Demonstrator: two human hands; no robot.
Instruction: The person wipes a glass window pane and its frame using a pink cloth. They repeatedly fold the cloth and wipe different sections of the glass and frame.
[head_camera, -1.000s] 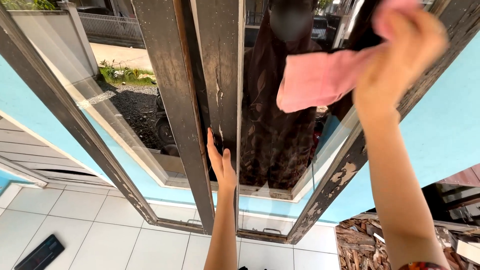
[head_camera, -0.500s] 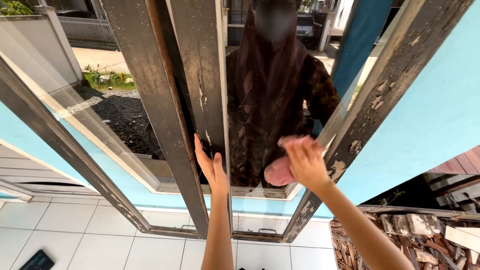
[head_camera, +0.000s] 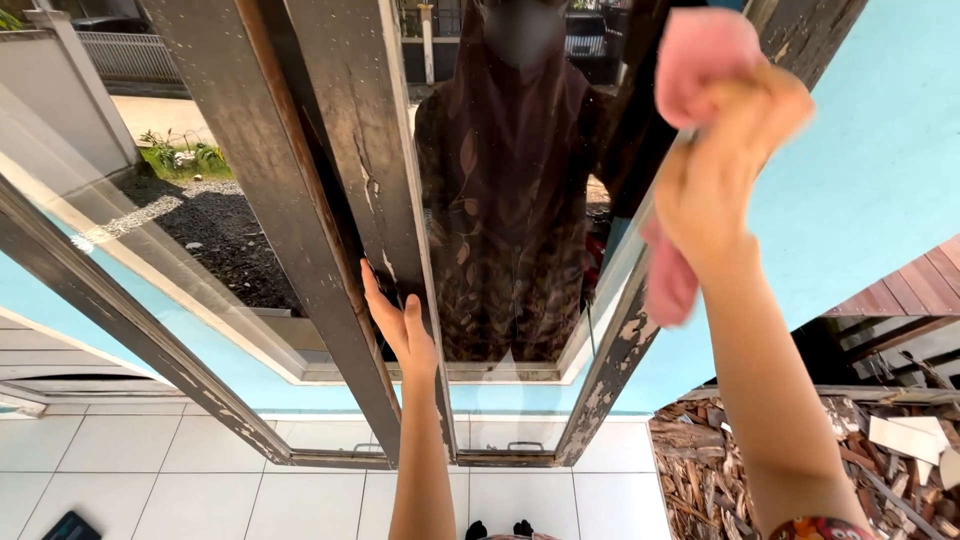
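Right hand (head_camera: 722, 165) risen up the glass, clenched on pink cloth (head_camera: 700, 50), left hand (head_camera: 400, 325) flat, released, against window frame (head_camera: 345, 170)

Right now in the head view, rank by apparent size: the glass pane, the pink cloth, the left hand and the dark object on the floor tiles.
1. Glass pane, clearly largest.
2. Pink cloth and left hand: look alike; the cloth is nearer the camera and partly hidden by the right hand, so unranked.
3. Dark object, smallest, cut off by the frame edge.
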